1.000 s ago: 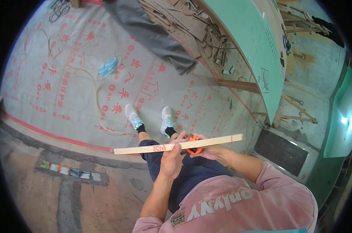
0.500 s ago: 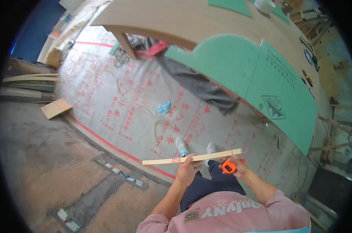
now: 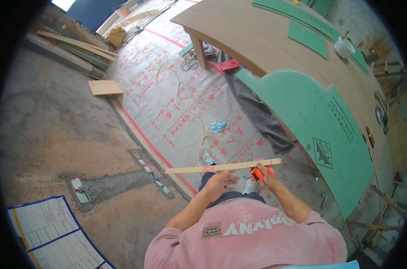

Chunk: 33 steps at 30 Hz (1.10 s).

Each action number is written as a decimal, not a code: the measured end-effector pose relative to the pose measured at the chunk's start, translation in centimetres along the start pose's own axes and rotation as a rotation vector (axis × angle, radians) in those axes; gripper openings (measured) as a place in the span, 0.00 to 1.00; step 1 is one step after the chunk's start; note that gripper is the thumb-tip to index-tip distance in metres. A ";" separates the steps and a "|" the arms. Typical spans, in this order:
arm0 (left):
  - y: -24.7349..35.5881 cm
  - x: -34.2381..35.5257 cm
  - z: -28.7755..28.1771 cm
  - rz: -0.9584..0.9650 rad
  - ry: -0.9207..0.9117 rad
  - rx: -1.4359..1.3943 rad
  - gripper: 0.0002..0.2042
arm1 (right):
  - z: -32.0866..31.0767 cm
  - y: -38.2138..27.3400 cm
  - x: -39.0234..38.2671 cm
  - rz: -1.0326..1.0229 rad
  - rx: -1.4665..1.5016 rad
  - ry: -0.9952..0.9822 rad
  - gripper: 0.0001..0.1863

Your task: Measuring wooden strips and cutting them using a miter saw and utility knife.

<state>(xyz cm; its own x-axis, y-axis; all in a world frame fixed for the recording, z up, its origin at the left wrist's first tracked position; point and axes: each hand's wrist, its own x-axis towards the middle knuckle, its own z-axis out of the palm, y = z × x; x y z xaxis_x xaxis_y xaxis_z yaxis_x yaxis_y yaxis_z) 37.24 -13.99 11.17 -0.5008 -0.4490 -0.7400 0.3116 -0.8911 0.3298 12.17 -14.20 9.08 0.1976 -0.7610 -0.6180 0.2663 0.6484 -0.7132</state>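
Note:
A long pale wooden strip (image 3: pixel 190 170) with red marks lies crosswise in front of my body. My left hand (image 3: pixel 219 184) is just under its middle, fingers extended and apart; whether it touches the strip is unclear. My right hand (image 3: pixel 272 180) grips an orange-and-black tape measure (image 3: pixel 256 175) and a slim red stick, probably a pencil (image 3: pixel 271 171), close against the strip's right part, which partly hides the fingers. My shoes show beneath, partly hidden by the strip and hands.
A wooden table (image 3: pixel 221 31) with a cut green board (image 3: pixel 297 103), offcuts and a white roll (image 3: pixel 344 46) fills the right. A blue face mask (image 3: pixel 218 126) and hose lie on printed floor sheeting (image 3: pixel 163 80). Planks (image 3: pixel 78 47), a small board (image 3: pixel 105 88) and a bordered chart (image 3: pixel 42 224) are leftward.
The view has swung, bringing more tabletop, the planks and the chart into sight. My left hand's fingers have come off their grip on the strip; my feet have moved partly behind my body.

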 end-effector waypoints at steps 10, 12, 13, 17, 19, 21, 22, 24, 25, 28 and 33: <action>19.9 -0.3 -13.0 1.096 0.426 1.372 0.17 | 15.1 -7.9 17.4 -0.190 -0.360 -0.166 0.14; 23.8 -1.1 -16.2 1.062 0.441 1.492 0.17 | 19.6 -11.6 20.9 -0.133 -0.471 -0.217 0.14; 25.2 -2.0 -17.7 0.889 0.442 1.408 0.16 | 21.8 -12.8 22.1 -0.089 -0.571 -0.275 0.14; 29.7 -3.0 -23.2 0.688 0.544 1.149 0.12 | 28.5 -16.5 28.1 -0.192 -0.528 -0.341 0.13; 31.8 -2.3 -26.5 0.626 0.557 1.010 0.11 | 30.2 -18.1 30.6 -0.082 -0.498 -0.322 0.13; 34.6 -1.7 -28.7 0.565 0.568 0.869 0.11 | 31.3 -19.2 33.6 0.029 -0.469 -0.303 0.13; 36.4 -1.5 -29.3 0.525 0.582 0.737 0.10 | 31.6 -19.4 35.4 0.024 -0.429 -0.243 0.12; 40.1 -0.8 -30.8 0.480 0.601 0.614 0.10 | 32.6 -20.6 39.2 0.022 -0.378 -0.188 0.12; 42.0 -0.4 -31.7 0.498 0.606 0.587 0.10 | 33.2 -21.5 41.4 0.030 -0.368 -0.161 0.11; 48.8 1.4 -35.2 0.512 0.617 0.516 0.09 | 34.4 -23.6 49.6 0.029 -0.312 -0.122 0.11; 58.9 5.1 -44.9 0.424 0.813 0.406 0.09 | 39.1 -30.2 64.9 0.112 -0.206 -0.203 0.12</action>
<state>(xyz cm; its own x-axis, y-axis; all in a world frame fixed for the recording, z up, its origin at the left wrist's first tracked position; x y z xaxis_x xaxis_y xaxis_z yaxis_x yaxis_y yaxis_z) 89.31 -65.83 0.50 0.3387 -0.6890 -0.6408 -0.0386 -0.6907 0.7222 53.81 -84.07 3.44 0.4045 -0.6603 -0.6328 0.0398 0.7039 -0.7092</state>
